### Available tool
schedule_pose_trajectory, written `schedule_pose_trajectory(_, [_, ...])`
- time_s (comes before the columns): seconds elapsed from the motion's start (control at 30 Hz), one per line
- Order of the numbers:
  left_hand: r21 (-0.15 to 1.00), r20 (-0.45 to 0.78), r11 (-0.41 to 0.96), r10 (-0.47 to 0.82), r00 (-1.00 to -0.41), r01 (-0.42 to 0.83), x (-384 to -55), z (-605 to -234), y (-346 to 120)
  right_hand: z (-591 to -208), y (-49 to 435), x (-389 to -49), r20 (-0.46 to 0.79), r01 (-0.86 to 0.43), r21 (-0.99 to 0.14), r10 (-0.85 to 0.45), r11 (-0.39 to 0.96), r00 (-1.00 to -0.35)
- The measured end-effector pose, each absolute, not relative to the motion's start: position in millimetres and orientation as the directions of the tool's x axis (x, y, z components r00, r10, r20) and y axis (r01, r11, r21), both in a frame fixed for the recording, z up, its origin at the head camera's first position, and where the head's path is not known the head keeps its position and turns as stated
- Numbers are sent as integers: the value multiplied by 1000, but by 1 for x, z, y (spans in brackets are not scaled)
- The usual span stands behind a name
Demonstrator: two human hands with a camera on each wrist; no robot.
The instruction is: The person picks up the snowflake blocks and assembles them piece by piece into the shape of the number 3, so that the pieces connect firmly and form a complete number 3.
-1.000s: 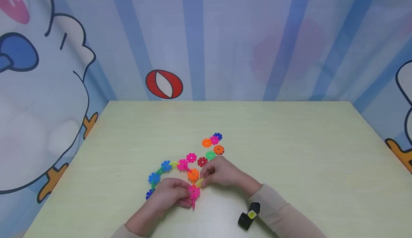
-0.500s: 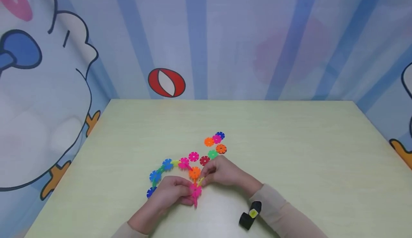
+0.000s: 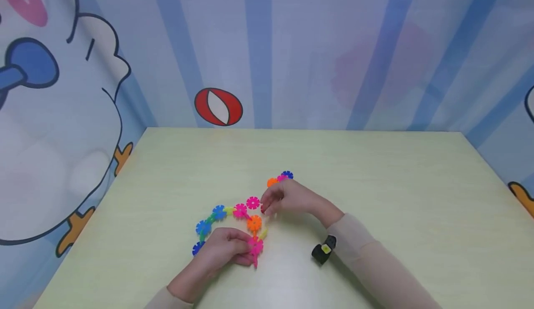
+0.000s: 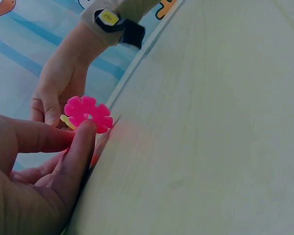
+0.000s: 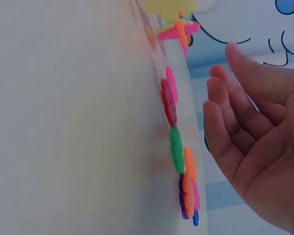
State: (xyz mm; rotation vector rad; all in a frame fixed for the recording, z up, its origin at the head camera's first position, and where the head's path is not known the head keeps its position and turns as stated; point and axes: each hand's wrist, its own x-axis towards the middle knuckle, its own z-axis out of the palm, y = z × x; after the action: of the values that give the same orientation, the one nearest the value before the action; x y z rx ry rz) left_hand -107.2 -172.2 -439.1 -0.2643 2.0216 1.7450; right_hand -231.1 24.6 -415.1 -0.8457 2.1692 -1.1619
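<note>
My left hand [image 3: 223,248] pinches a pink notched plastic disc [image 4: 85,108] between thumb and fingers. That disc is joined to a curved chain of interlocking discs, with an orange disc [image 3: 254,223] above it and a blue disc [image 3: 203,228] further along at the left. A yellow disc [image 3: 263,234] sticks out from the pink one's upper right. My right hand [image 3: 288,196] hovers over the loose discs, its fingers loosely bent with nothing between them. Beneath it, a red disc [image 5: 168,102] and a green disc [image 5: 176,149] lie flat in the right wrist view.
A loose pink disc [image 3: 252,202] lies left of the right hand. Behind that hand are an orange disc [image 3: 272,182] and a dark blue disc [image 3: 287,175]. A black strap with a yellow patch [image 3: 324,249] hangs at the right sleeve. A printed backdrop [image 3: 308,58] borders the table.
My right hand has let go of the yellow disc and moved away from me, over the red and green discs. My left hand keeps its pinch on the pink disc.
</note>
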Motion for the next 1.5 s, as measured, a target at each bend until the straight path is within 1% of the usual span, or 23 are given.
schedule_pose_trajectory(0.2, [880, -465, 181, 139, -875, -439, -107, -442, -174, -413, 7, -254, -176, -296, -826, -718, 480, -673])
schedule_pose_trajectory(0.3, [881, -461, 190, 141, -876, -433, -107, -443, -174, -416, -1, -261, -183, -306, -815, -720, 492, -670])
schedule_pose_trajectory(0.47, [880, -460, 205, 143, -876, -429, -108, -442, -174, -422, -12, -267, -214, -282, -809, -705, 516, -676])
schedule_pose_trajectory(0.6, [882, -456, 209, 148, -877, -423, -108, -442, -173, -425, -17, -268, -239, -291, -779, -692, 555, -681])
schedule_pose_trajectory(0.97, [891, -443, 184, 162, -881, -414, -108, -445, -175, -423, -25, -264, -266, -373, -681, -688, 630, -675])
schedule_pose_trajectory(1.27, [878, -466, 215, 169, -869, -429, -108, -441, -175, -425, -27, -265, -272, -400, -654, -692, 643, -668])
schedule_pose_trajectory(1.5, [877, -468, 215, 180, -865, -430, -108, -440, -176, -427, -24, -264, -222, -427, -667, -710, 610, -668])
